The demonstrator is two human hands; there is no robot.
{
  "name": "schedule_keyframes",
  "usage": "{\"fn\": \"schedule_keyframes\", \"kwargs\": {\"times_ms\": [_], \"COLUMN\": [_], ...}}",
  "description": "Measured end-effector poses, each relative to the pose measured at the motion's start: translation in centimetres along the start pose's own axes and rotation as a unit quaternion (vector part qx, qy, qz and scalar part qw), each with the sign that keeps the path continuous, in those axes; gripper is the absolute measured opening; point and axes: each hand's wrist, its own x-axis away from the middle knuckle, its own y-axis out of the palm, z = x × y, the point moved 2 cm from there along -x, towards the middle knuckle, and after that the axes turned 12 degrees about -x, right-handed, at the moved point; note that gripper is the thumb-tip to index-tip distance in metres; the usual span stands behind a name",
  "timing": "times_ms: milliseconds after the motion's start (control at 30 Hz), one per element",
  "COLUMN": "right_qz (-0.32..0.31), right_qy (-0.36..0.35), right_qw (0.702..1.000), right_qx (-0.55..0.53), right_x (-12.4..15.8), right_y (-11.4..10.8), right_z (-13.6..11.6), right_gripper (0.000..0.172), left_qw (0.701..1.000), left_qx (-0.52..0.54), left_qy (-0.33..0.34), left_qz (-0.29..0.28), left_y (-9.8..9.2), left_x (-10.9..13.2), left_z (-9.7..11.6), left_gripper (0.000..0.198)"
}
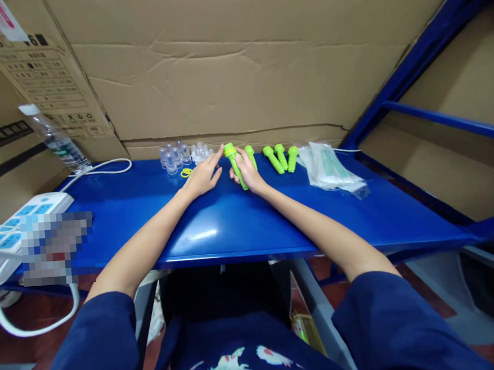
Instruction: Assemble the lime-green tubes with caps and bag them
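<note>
My right hand (249, 173) is wrapped round a lime-green flashlight (234, 162), tilted with its wide yellow-ringed head up and to the left. Beside that head is my left hand (204, 175), fingers stretched out, the index fingertip at or very near the rim. Just behind my right hand another green flashlight (250, 153) partly shows. To the right lie several more green flashlights (274, 160). Left of my left hand are yellow rings (186, 172), several clear plastic caps (171, 158) and smaller clear pieces (200, 151), partly hidden by the hand.
A blue table (241, 225) carries everything, with a cardboard wall (242, 67) behind. Plastic bags (330, 168) lie at the right. On the left are a water bottle (60, 141), a white power strip (29, 217) with cables, and a blurred-out object (59, 246).
</note>
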Motion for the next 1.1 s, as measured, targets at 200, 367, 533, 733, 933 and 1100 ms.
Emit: {"fn": "schedule_keyframes", "kwargs": {"times_ms": [200, 367, 533, 733, 933, 1100], "right_qz": [0.063, 0.166, 0.228, 0.163, 0.17, 0.188], "right_qy": [0.034, 0.041, 0.11, 0.098, 0.071, 0.094], "right_qw": [0.997, 0.983, 0.931, 0.911, 0.879, 0.862], "right_qx": [-0.03, 0.068, 0.264, 0.365, 0.439, 0.461], "right_x": [-0.7, -2.4, -2.9, -2.3, -2.1, -2.0], "right_y": [-0.8, -4.6, -9.4, -10.9, -10.7, -11.1], "right_z": [-0.4, -1.3, -1.6, -0.7, -1.1, -1.3], "right_gripper": [0.052, 0.04, 0.066, 0.075, 0.059, 0.053], "left_qw": [0.991, 0.981, 0.96, 0.932, 0.928, 0.93], "left_qx": [-0.103, -0.151, -0.187, -0.212, -0.203, -0.182], "left_qy": [0.036, -0.028, -0.12, -0.18, -0.181, -0.194], "left_qz": [-0.082, -0.115, -0.172, -0.232, -0.256, -0.255], "left_y": [-1.2, -2.6, -3.5, -3.7, -2.7, -2.5], "left_x": [-0.3, -0.3, 0.2, 1.0, 1.3, 1.4], "left_z": [1.4, 1.3, -1.4, -4.0, -5.3, -5.6], "left_gripper": [0.064, 0.061, 0.04, 0.038, 0.037, 0.036]}}
